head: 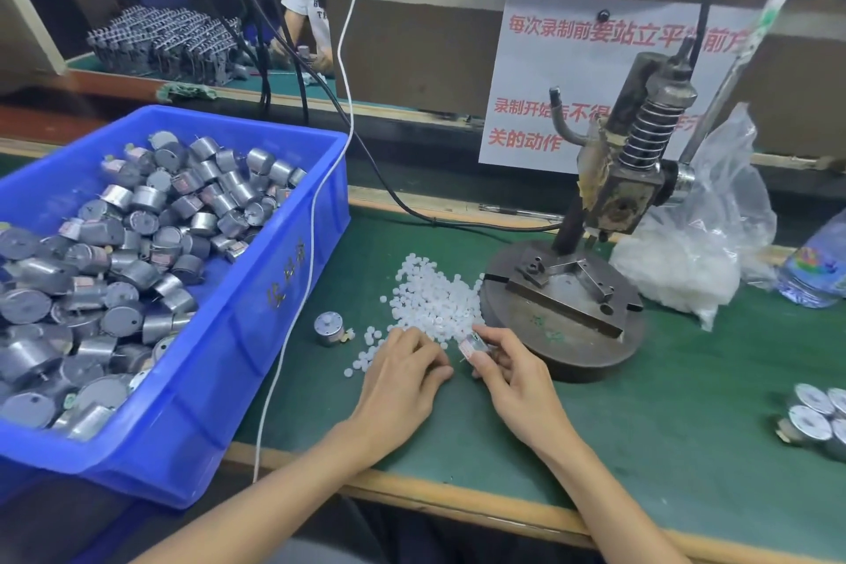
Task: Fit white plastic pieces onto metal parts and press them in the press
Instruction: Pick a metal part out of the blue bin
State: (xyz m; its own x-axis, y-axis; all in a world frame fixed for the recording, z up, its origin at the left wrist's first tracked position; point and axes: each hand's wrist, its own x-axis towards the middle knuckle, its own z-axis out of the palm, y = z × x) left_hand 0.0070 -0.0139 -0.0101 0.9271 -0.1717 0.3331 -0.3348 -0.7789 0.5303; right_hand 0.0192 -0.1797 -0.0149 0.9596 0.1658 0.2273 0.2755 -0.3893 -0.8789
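A heap of small white plastic pieces (pixel 432 295) lies on the green mat, left of the hand press (pixel 567 302). My right hand (pixel 508 369) grips a small cylindrical metal part (pixel 474 346) just in front of the press base. My left hand (pixel 403 373) rests with curled fingers on the near edge of the white heap; whether it pinches a piece is hidden. One loose metal part (pixel 328 327) stands upright on the mat left of the heap.
A blue bin (pixel 293 289) full of metal parts fills the left. Several metal parts (pixel 819 419) stand at the right edge. A clear bag of white pieces (pixel 686 261) and a water bottle (pixel 815 266) sit behind the press. A white cable (pixel 316 215) crosses the bin.
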